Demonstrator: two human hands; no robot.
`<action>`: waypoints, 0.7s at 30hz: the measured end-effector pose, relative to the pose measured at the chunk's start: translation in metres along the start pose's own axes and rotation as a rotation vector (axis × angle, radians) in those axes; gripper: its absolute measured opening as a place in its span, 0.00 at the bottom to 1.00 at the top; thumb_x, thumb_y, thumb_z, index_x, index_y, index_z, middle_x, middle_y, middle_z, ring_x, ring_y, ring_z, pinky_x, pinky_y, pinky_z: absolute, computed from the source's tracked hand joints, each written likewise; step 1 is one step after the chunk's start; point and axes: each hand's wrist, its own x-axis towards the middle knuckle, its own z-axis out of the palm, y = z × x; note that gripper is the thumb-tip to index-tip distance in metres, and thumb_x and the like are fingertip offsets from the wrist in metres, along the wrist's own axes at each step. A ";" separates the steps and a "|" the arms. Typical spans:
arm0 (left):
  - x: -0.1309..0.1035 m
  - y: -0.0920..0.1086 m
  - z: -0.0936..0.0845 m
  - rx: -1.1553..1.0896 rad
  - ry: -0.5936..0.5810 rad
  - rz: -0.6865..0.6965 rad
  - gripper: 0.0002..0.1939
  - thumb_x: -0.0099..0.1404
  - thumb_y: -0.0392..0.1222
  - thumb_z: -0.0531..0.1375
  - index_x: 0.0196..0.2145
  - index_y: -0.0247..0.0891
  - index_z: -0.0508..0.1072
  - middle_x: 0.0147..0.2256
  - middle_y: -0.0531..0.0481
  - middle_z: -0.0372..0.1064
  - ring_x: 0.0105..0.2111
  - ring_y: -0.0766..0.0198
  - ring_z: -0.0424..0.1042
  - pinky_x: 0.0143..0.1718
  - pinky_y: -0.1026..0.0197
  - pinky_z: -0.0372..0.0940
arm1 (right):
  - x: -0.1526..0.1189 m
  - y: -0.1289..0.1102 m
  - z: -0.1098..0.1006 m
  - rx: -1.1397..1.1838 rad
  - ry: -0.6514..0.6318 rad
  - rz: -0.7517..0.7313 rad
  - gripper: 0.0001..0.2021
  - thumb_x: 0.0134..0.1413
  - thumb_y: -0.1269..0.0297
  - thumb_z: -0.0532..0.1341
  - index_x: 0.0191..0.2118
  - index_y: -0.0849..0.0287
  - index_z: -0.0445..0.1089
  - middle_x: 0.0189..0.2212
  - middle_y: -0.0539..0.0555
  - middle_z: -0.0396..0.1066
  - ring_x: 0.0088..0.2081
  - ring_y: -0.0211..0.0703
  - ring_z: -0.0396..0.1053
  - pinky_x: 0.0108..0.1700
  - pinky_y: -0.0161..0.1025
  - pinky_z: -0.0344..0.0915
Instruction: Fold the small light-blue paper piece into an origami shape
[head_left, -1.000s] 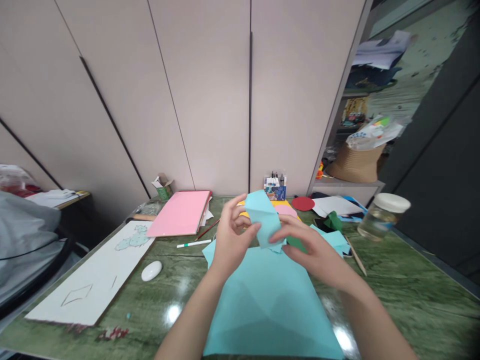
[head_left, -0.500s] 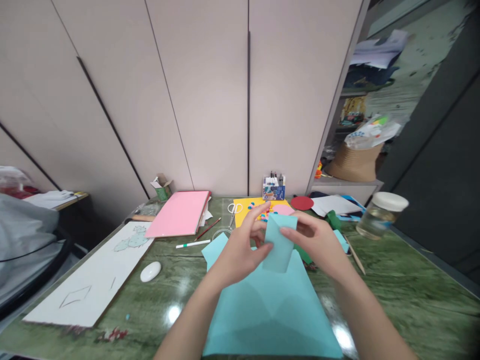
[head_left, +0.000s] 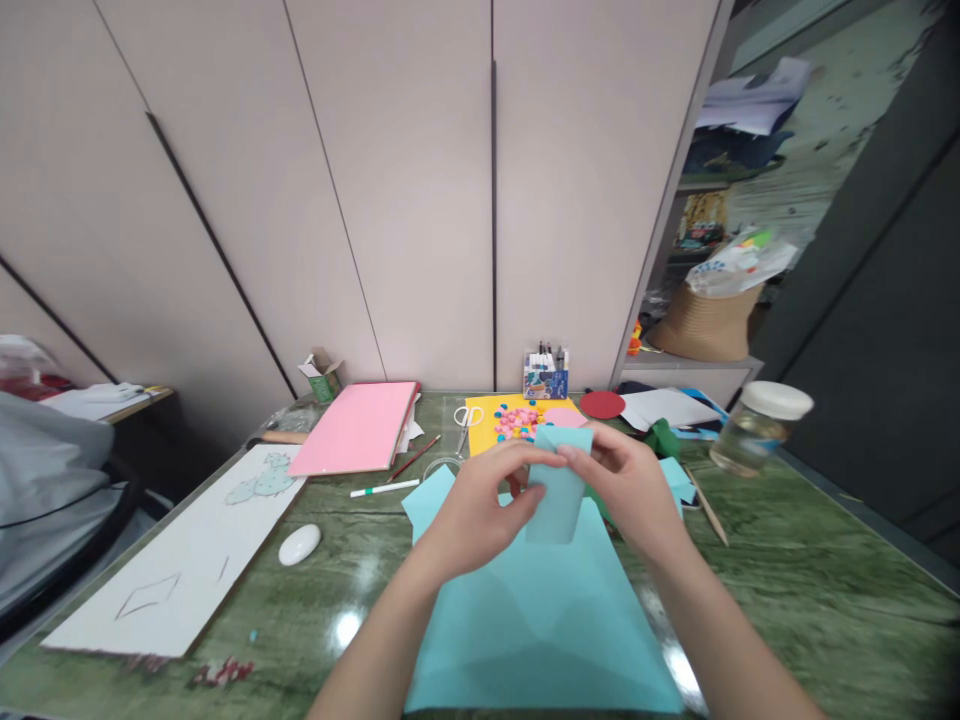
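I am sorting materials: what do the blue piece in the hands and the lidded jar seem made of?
Held blue piece: probably matte paper, being thin and folded. Jar: smooth glass or plastic, uncertain which; its side is see-through.

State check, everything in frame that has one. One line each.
Small blue paper: held up, pinched by both hands
Left hand: closed on it
Right hand: closed on it
Large blue sheet: lying flat
Jar: upright, white lid on
Green box: open, flaps up
Scissors: lying down, blades too small to judge
Cabinet doors: shut
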 end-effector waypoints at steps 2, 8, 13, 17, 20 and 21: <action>-0.001 0.001 0.000 0.003 0.007 -0.010 0.18 0.57 0.28 0.54 0.43 0.43 0.71 0.33 0.51 0.67 0.29 0.67 0.62 0.31 0.65 0.60 | -0.001 -0.001 0.000 0.003 0.009 -0.009 0.09 0.50 0.57 0.60 0.30 0.58 0.67 0.25 0.50 0.67 0.28 0.40 0.65 0.27 0.35 0.61; -0.001 0.001 0.003 0.014 0.015 -0.018 0.23 0.58 0.28 0.55 0.51 0.43 0.66 0.32 0.51 0.64 0.28 0.68 0.61 0.32 0.65 0.61 | -0.003 -0.006 0.002 0.058 0.034 -0.034 0.08 0.50 0.60 0.61 0.28 0.58 0.65 0.23 0.47 0.63 0.25 0.34 0.60 0.24 0.31 0.57; -0.001 -0.004 0.004 0.014 0.029 0.035 0.25 0.58 0.28 0.55 0.53 0.43 0.64 0.35 0.50 0.64 0.30 0.69 0.62 0.35 0.64 0.62 | -0.002 -0.006 0.001 0.206 0.020 -0.048 0.07 0.48 0.61 0.63 0.34 0.56 0.68 0.28 0.49 0.69 0.31 0.38 0.67 0.30 0.31 0.63; 0.000 -0.008 0.003 0.013 0.054 0.064 0.26 0.57 0.29 0.57 0.53 0.43 0.64 0.39 0.49 0.65 0.30 0.71 0.63 0.36 0.64 0.63 | -0.001 -0.006 -0.002 0.287 -0.078 -0.018 0.08 0.47 0.62 0.64 0.35 0.56 0.70 0.32 0.51 0.72 0.35 0.39 0.69 0.33 0.33 0.65; 0.001 -0.011 0.004 0.024 0.071 0.090 0.26 0.57 0.29 0.58 0.53 0.44 0.64 0.38 0.50 0.65 0.29 0.72 0.63 0.38 0.63 0.64 | -0.001 -0.006 -0.003 0.260 -0.084 0.016 0.06 0.48 0.62 0.64 0.33 0.57 0.71 0.28 0.50 0.72 0.33 0.39 0.69 0.31 0.32 0.64; 0.001 -0.012 0.004 0.030 0.075 0.096 0.26 0.57 0.29 0.58 0.53 0.44 0.64 0.37 0.50 0.66 0.29 0.72 0.63 0.38 0.63 0.64 | -0.001 -0.006 -0.002 0.252 -0.074 0.024 0.06 0.48 0.62 0.64 0.32 0.57 0.72 0.28 0.50 0.72 0.32 0.38 0.69 0.30 0.31 0.64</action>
